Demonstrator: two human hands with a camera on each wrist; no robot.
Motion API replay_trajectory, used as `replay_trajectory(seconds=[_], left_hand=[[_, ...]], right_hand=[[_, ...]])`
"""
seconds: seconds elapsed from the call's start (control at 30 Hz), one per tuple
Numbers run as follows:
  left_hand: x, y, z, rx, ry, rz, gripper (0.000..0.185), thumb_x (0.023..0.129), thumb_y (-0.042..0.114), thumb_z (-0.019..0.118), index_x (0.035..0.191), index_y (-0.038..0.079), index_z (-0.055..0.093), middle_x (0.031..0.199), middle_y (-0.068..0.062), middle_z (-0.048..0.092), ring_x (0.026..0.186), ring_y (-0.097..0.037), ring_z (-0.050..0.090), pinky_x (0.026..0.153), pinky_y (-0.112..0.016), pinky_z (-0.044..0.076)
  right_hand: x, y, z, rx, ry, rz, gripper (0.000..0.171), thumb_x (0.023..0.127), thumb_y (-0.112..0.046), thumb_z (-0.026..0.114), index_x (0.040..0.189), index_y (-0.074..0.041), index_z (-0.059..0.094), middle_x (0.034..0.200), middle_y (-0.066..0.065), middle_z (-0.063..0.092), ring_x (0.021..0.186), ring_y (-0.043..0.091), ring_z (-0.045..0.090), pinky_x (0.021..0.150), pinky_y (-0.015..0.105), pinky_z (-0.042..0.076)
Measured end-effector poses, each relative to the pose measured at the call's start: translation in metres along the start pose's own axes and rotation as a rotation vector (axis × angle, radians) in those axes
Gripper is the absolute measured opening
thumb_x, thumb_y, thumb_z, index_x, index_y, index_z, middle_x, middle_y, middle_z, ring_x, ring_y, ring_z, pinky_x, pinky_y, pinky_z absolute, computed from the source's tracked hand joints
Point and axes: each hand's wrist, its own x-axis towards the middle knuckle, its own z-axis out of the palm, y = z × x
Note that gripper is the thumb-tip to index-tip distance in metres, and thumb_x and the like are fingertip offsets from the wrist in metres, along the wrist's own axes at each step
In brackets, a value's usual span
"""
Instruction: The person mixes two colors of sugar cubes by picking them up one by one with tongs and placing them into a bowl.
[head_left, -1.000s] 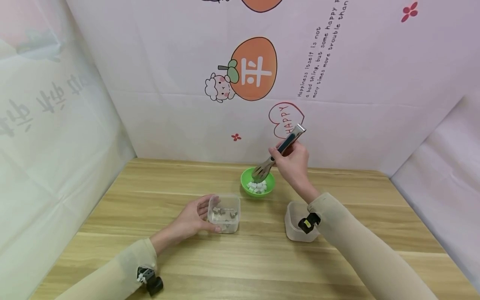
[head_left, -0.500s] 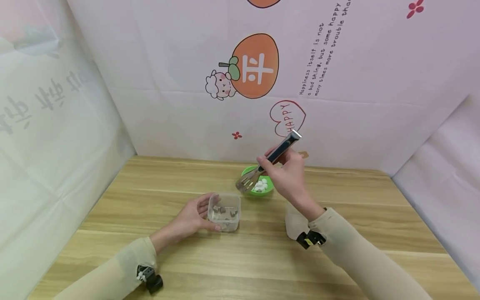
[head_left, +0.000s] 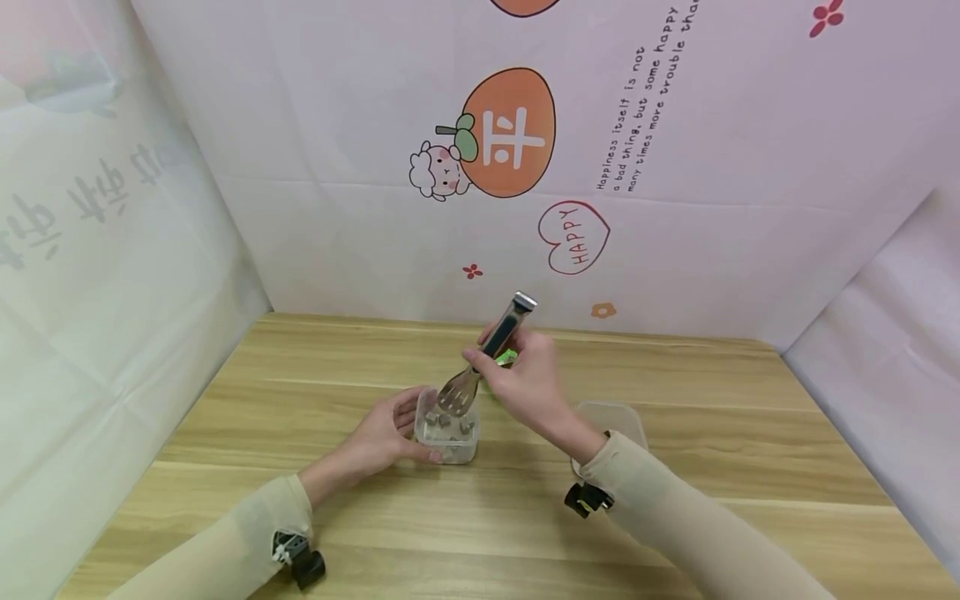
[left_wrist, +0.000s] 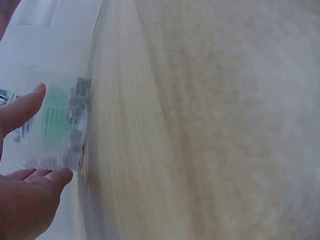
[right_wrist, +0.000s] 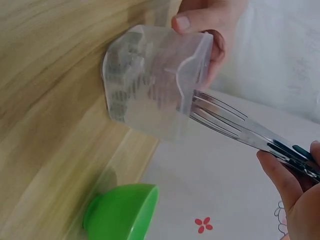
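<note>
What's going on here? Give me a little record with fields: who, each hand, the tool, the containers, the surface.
who: a person in beige sleeves, seen from above
left hand: cups the side of the small clear plastic box
right hand: grips the slotted metal tongs
tongs: tips at the box's open top
clear box contents: small grey pieces
green plastic bowl: behind the right hand, mostly hidden in the head view
second clear plastic container: by the right forearm
surface: light wooden table
</note>
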Motion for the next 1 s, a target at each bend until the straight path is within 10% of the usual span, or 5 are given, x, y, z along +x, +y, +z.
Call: replay_trajectory(seconds=[1.0], left_hand=[[0.001,-0.001,-0.002,0.04,-0.01,0.001,0.104,0.076,0.003,0.094,0.161,-0.003,0.033,0.162,-0.023,0.041,0.147,-0.039,0.042,0.123,-0.048,0.035]], right_hand=[[0.008,0.009,0.049,-0.176,-0.32,-0.254,0.02,0.092,-0.002,0.081,0.091,-0.008,0.062,0.082,-0.003,0.065,0.074,0.012,0.065,0.061,0.021,0.058]])
